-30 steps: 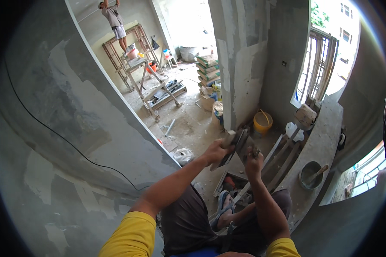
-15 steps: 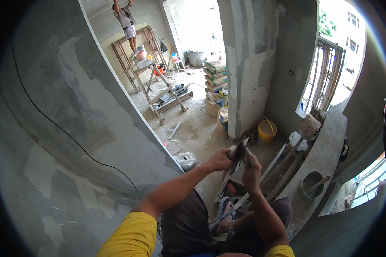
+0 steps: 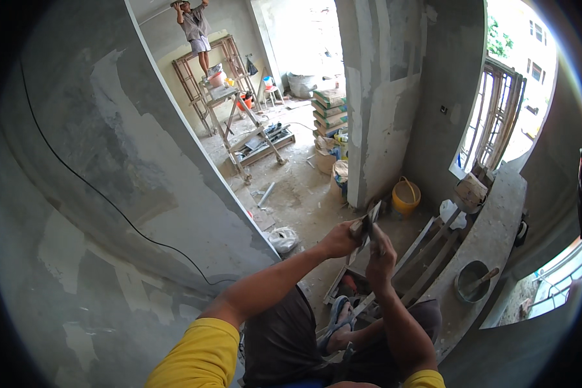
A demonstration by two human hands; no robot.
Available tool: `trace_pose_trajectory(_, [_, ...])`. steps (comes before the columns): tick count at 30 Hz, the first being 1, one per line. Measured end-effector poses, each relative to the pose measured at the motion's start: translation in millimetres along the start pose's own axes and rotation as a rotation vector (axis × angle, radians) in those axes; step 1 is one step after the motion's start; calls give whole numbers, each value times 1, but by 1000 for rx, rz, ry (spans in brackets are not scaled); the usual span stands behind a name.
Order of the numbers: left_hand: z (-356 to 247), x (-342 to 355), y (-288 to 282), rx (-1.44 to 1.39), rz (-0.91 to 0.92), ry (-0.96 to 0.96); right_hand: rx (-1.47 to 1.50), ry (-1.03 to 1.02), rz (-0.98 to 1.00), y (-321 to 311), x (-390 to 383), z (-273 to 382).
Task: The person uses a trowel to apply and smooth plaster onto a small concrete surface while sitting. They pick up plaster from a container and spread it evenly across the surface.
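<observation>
In front of me, above my knees, my left hand [image 3: 340, 240] is closed round the handle of a plastering trowel [image 3: 374, 212], its flat blade seen nearly edge-on. Close beside it on the right, my right hand [image 3: 381, 257] is raised against the trowel with its fingers bent. The fingers are smeared by motion, and whatever they hold is hidden. To the right, a round bucket [image 3: 460, 284] of grey material, with a wooden-handled tool [image 3: 488, 277] in it, stands on the plank [image 3: 443, 323].
A grey wall [image 3: 129, 213] with a hanging black cable [image 3: 119, 210] runs along my left. Beyond are a yellow bucket [image 3: 405, 197], stacked sacks [image 3: 330, 111], a wooden trestle [image 3: 229, 123] and a person [image 3: 196, 32] standing high with raised arms. Metal rails [image 3: 427, 258] lie beside the plank.
The view has shifted slightly. The trowel blade has turned and now shows more of its pale face, pointing up and right. My right hand has moved a little against it.
</observation>
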State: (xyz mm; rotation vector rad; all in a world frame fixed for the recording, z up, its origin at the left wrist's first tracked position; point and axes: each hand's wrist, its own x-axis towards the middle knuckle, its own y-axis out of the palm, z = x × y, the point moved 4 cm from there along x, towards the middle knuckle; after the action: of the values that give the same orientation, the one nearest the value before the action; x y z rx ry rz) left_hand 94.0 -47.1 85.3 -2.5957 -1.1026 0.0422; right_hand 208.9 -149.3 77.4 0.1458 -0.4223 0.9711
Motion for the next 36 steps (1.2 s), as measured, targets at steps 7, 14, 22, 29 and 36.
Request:
trace_pose_trajectory(7, [-6, 2, 5, 50, 17, 60, 21, -11, -25, -2, 5, -8])
trace_pose_trajectory(14, [-2, 3, -2, 201, 4, 124, -124, -280, 2, 3, -8, 10])
trace_pose_trajectory(22, [14, 6, -5, 154, 35, 167, -188, -344, 8, 6, -11, 27])
trace_pose_trajectory(29, [0, 1, 5, 39, 128, -225, -31, -185, -89, -8, 4, 2])
trace_pose_trajectory(36, [-8, 3, -1, 113, 121, -43, 5, -19, -64, -9, 5, -1])
